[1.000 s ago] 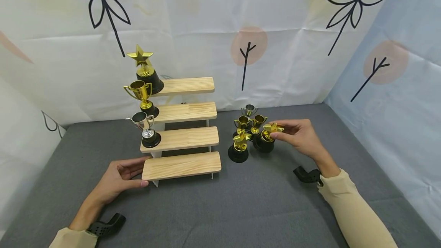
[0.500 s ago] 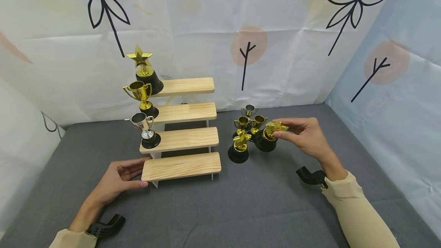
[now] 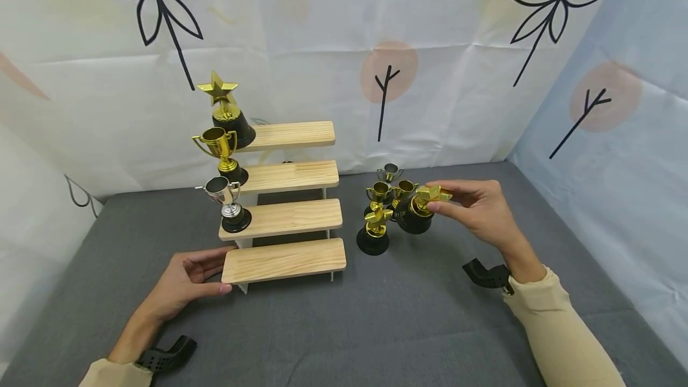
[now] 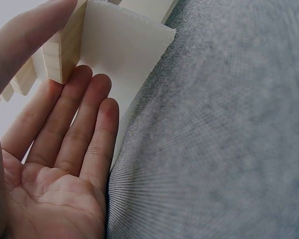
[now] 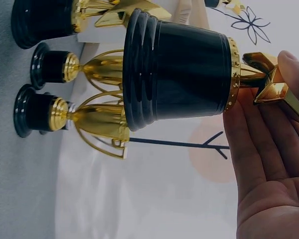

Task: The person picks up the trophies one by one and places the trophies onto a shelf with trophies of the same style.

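Observation:
My right hand pinches a gold star trophy by its star. In the right wrist view, its black base hangs clear of the cloth, beside the standing trophies. At the left, my left hand holds the end of the lowest step of a four-tier wooden display stand. Its thumb lies at the front corner, and the long fingers reach the step's end, nearly straight. On the stand's left side stand a large gold star trophy, a gold cup trophy and a silver cup trophy.
Another star trophy stands on the grey cloth right of the stand. Behind it are two gold cups, including a gold cup trophy, and a silver cup trophy. A printed white backdrop closes off the back.
My right hand has raised the star trophy slightly and shifted it a little right, its base now tilted. The left hand has stayed on the stand.

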Action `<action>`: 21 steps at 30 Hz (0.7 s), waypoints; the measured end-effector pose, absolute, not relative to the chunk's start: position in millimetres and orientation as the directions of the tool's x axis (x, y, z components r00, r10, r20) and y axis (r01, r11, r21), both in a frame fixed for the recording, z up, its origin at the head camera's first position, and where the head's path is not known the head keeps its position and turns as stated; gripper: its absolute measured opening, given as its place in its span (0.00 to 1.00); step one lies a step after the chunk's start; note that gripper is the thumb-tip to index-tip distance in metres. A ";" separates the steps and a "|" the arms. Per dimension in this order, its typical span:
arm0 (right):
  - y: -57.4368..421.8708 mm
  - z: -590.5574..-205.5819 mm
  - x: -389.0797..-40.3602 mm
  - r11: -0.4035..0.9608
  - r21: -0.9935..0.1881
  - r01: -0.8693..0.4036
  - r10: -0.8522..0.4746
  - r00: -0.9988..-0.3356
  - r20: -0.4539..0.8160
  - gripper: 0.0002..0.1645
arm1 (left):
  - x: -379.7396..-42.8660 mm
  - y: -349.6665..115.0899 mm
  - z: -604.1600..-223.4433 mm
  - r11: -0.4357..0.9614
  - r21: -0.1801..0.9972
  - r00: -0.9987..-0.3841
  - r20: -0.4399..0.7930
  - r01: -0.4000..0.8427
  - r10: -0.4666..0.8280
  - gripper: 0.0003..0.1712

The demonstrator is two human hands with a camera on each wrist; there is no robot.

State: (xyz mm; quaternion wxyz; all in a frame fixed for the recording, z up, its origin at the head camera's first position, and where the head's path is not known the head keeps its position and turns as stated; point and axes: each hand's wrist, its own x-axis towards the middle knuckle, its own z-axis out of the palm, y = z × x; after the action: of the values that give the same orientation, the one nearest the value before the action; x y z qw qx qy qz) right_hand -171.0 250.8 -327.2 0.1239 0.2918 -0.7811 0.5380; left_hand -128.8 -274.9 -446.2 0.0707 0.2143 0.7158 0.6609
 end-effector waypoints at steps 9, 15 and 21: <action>244.9 -312.7 -176.2 0.212 -0.757 -0.619 -0.325 -0.775 0.542 0.22 | -127.8 -273.0 -445.0 0.006 0.975 -0.892 0.199 0.221 0.405 0.37; 239.5 -300.0 -183.4 0.220 -0.748 -0.627 -0.306 -0.772 0.557 0.21 | -128.4 -274.5 -446.2 0.038 0.977 -0.902 0.177 0.209 0.393 0.37; 231.3 -287.5 -191.1 0.197 -0.784 -0.589 -0.281 -0.800 0.531 0.20 | -129.1 -275.1 -446.5 0.056 0.977 -0.905 0.167 0.204 0.391 0.38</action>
State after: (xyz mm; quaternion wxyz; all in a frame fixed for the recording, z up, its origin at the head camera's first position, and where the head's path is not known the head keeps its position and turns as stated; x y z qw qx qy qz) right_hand -191.1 231.3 -287.5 0.1361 0.2857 -0.7615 0.5657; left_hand -129.1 -275.1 -446.5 0.0714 0.2059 0.7230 0.6556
